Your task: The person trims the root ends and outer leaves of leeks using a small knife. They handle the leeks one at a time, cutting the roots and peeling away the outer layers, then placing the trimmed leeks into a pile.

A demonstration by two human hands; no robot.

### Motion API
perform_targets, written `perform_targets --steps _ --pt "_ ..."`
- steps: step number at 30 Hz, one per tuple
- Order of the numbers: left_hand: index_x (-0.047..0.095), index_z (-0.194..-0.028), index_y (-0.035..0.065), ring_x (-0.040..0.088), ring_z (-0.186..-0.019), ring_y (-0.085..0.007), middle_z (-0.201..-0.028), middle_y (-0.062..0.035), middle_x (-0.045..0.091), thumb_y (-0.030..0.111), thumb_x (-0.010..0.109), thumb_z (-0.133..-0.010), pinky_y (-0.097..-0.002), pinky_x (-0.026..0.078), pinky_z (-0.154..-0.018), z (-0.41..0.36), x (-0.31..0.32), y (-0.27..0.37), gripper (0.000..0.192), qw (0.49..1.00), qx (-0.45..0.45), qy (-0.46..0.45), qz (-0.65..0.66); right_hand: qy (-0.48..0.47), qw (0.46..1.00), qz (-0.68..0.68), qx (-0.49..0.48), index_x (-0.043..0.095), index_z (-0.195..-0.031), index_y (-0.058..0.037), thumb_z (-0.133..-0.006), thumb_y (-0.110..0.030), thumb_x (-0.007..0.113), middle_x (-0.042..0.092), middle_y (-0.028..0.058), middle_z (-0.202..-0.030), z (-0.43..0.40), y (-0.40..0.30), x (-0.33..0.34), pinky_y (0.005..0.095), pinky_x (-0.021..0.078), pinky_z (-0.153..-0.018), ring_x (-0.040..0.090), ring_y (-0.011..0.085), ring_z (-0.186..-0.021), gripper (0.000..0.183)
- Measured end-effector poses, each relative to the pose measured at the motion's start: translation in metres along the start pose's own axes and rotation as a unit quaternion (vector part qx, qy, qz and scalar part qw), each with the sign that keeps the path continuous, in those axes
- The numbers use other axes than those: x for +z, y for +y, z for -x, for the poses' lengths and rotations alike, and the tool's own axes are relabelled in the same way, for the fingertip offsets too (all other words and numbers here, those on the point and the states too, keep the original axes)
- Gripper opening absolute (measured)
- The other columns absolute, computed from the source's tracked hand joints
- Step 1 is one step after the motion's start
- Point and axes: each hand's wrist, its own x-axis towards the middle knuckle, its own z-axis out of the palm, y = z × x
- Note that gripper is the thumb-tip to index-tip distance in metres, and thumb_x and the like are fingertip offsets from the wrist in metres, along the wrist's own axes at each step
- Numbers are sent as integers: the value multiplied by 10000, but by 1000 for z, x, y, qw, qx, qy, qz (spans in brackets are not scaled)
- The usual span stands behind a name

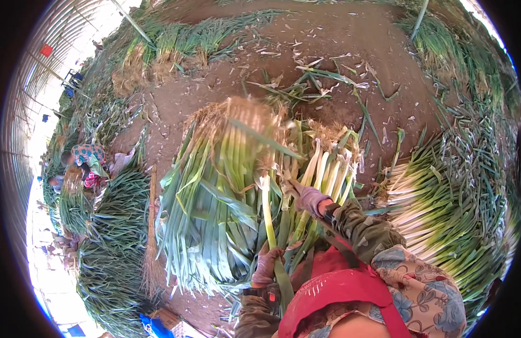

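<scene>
My left hand, in a mauve glove, grips a long-stemmed green onion around its green leaves. The stalk's pale root end points away from me. Just right of that end is my gloved right hand, its fingers bent beside pale leaf sheaths; blur hides whether they pinch one. Beyond my left hand lies a large pile of unpeeled green onions, brown roots at the far side. Several pale peeled stalks lie beyond my right hand. A loose green leaf looks blurred over the roots.
A twig broom lies left of the pile, beside a long heap of green onions. White-stemmed stalks are stacked at right. Leaf scraps litter the soil ahead. A person bends at far left. My red apron is close below.
</scene>
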Motion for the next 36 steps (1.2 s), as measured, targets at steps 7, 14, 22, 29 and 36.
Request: perform_targets --steps 7,14,22,29,36 --pt "559 -1056 35 545 -520 -160 -749 -60 596 35 592 -806 -278 443 -470 -7 -9 -5 252 996 2 17 -84 -16 991 -125 38 409 -1433 -220 -973 -507 485 666 205 -1033 42 13 34 427 542 -774 673 374 -898 547" --pt "324 -1475 36 659 -874 -292 -1011 -187 655 182 662 -823 -372 521 -756 -7 -15 -16 749 901 67 30 -428 -14 990 -128 -51 357 -1467 -178 -972 -410 523 653 209 -1115 39 16 33 414 526 -772 673 333 -941 571" --pt "296 -1482 89 662 -933 -422 -991 -249 683 326 651 -801 -485 511 -812 24 42 13 804 705 7 79 -705 -98 979 -129 -125 281 -1517 -174 -789 -33 663 589 131 -1292 40 51 29 370 547 -786 624 217 -1045 834" --pt "245 -1510 110 668 -885 -430 -944 -242 689 318 628 -803 -482 515 -808 36 67 13 831 618 25 58 -783 -60 990 -131 8 220 -1540 -117 -644 23 738 551 152 -1327 38 90 -15 374 540 -739 614 253 -1054 1044" --pt "198 -1535 126 677 -872 -406 -957 -203 701 315 623 -797 -518 476 -847 39 94 4 873 568 32 -4 -822 84 930 -343 96 280 -1535 -174 -667 5 725 622 150 -1261 87 103 -51 357 501 -877 606 337 -1137 991"
